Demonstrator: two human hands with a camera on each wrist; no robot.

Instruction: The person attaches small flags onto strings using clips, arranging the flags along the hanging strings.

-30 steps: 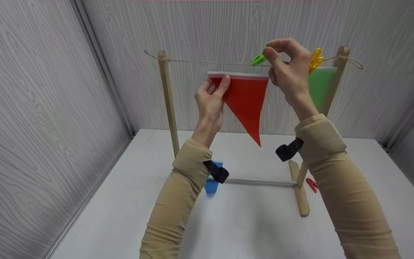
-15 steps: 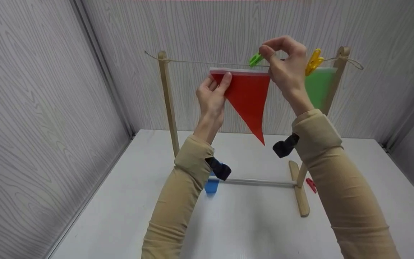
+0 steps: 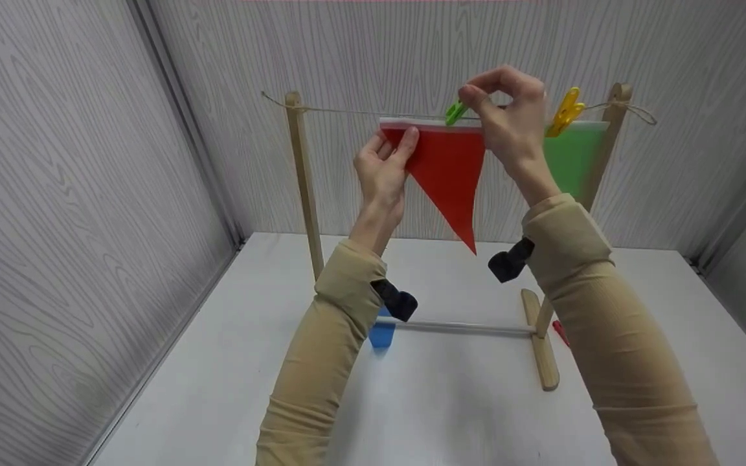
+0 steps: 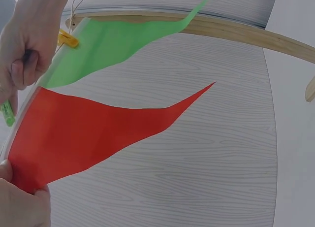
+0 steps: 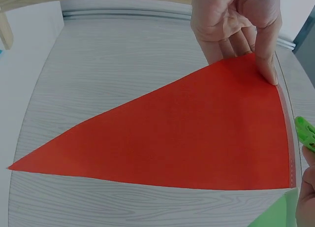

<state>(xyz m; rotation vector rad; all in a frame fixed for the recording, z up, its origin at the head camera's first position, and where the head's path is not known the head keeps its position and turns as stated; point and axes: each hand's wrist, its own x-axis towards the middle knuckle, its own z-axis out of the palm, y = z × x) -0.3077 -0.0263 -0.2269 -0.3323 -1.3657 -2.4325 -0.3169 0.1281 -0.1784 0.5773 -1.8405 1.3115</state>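
My left hand [image 3: 383, 171] pinches the upper left corner of a red pennant [image 3: 454, 162], thumb in front, its white top edge close to the string [image 3: 347, 111]. Between the thumb and fingers of my right hand [image 3: 512, 116] is a green clothespin [image 3: 456, 112], its tip at the string and the white edge. The right hand covers the pennant's upper right corner in the head view. In the right wrist view the clothespin [image 5: 305, 133] lies just beside the white edge; whether it touches cannot be told.
A green pennant [image 3: 574, 158] hangs at the right with a yellow clothespin [image 3: 566, 113]. Wooden posts [image 3: 305, 181] hold the string, joined low by a rod [image 3: 463, 327]. A blue piece [image 3: 381, 336] lies by the rod; a red clothespin [image 3: 561, 332] is partly behind the right sleeve.
The red pennant has risen to the string in my left hand. My right hand has moved left and slightly down, bringing the green clothespin to the pennant's top edge.
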